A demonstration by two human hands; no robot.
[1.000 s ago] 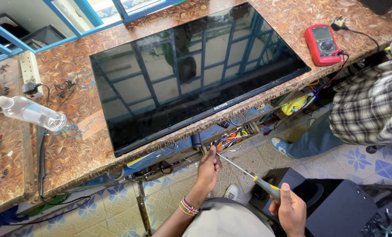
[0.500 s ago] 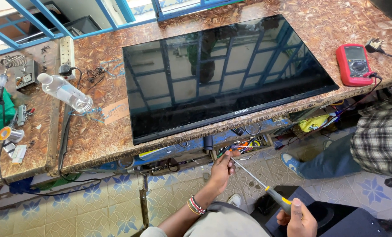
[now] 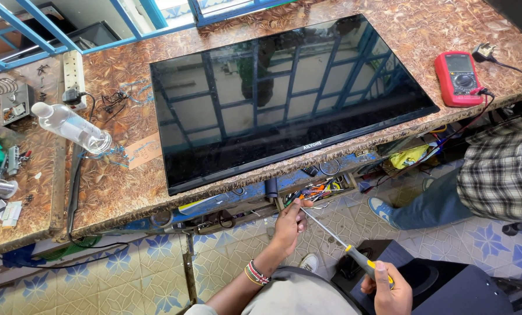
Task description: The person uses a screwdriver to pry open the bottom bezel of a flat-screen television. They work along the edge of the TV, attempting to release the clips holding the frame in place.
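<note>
TV panel glossy black, on a worktop of mottled brown with tan swirls. Multimeter red with dark dial, screwdriver black and yellow handle with silver shaft, bottle clear with white cap, window bars blue. Floor tiles cream-green with blue flower pattern; the other person's shirt black-and-white check over blue jeans.

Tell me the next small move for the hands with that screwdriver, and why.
Probably draw the screwdriver tip clear of the open drawer. The right hand grips its yellow-and-black handle low, while the left hand pinches the shaft near the tip, right at the drawer's tangle of tools and wires, which could snag it.
</note>
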